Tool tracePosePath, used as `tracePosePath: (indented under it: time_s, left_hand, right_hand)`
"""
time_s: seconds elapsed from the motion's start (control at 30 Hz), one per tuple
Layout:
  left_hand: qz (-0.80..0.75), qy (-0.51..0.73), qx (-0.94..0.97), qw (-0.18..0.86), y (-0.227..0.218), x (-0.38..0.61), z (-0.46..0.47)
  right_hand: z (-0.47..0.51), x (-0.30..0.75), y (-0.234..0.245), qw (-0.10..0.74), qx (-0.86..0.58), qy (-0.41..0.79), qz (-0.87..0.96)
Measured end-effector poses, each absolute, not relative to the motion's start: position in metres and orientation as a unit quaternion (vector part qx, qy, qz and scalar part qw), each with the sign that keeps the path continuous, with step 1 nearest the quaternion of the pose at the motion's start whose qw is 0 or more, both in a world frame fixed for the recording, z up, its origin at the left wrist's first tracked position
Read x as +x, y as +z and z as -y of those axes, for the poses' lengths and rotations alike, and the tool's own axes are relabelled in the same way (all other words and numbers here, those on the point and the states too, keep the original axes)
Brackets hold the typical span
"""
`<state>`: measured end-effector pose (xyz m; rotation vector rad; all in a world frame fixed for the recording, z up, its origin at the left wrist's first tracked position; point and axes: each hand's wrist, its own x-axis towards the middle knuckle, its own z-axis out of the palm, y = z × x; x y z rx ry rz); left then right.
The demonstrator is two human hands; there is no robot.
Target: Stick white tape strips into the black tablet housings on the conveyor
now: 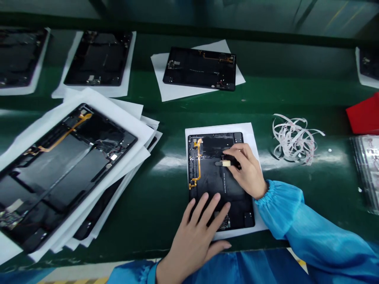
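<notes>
A black tablet housing [210, 181] lies open side up on a white sheet [250, 136] in front of me. An orange flex cable [199, 161] runs along its left side. My left hand [197, 236] rests over the housing's lower part with its fingers spread. Above it on the right, my right hand [244, 169] is closed in a pinch over the inside of the housing. A small tool with a cream body and a dark tip [223, 163] sticks out from its fingers, pointing left. The rest of the tool is hidden by the hand.
Left of me stands a stack of similar housings with white sheets [127, 173]. More housings [201, 69] lie along the back of the green table. To the right are a tangle of white strips [293, 140], a red box [364, 116] and clear plastic trays [368, 169].
</notes>
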<state>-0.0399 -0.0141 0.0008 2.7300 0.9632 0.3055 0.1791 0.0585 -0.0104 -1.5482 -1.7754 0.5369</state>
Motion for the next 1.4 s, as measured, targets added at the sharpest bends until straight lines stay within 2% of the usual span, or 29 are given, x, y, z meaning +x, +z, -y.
tracePosePath:
  time_s: [0.2, 0.27, 0.47, 0.63, 0.83, 1.4]
  left_hand:
    - [-0.351, 0.08, 0.93, 0.073, 0.005, -0.027, -0.022]
    - [-0.364, 0.078, 0.925, 0.075, 0.005, -0.02, -0.04]
    - [-0.391, 0.087, 0.911, 0.099, 0.003, -0.005, -0.074]
    - [-0.393, 0.098, 0.905, 0.128, 0.006, -0.006, -0.08]
    - [-0.401, 0.186, 0.875, 0.197, 0.021, 0.018, -0.116]
    - [-0.344, 0.18, 0.871, 0.301, 0.005, 0.044, -0.142]
  right_hand:
    - [-0.064, 0.184, -0.004, 0.487, -0.625, 0.202, 0.576]
    - [-0.064, 0.186, -0.001, 0.504, -0.631, 0.19, 0.558]
    - [-0.057, 0.193, 0.004, 0.506, -0.645, 0.159, 0.55]
    - [-0.052, 0.206, 0.005, 0.52, -0.643, 0.183, 0.532]
    - [-0.049, 0.217, -0.001, 0.518, -0.611, 0.296, 0.52]
    - [-0.048, 0.216, -0.003, 0.526, -0.631, 0.323, 0.47]
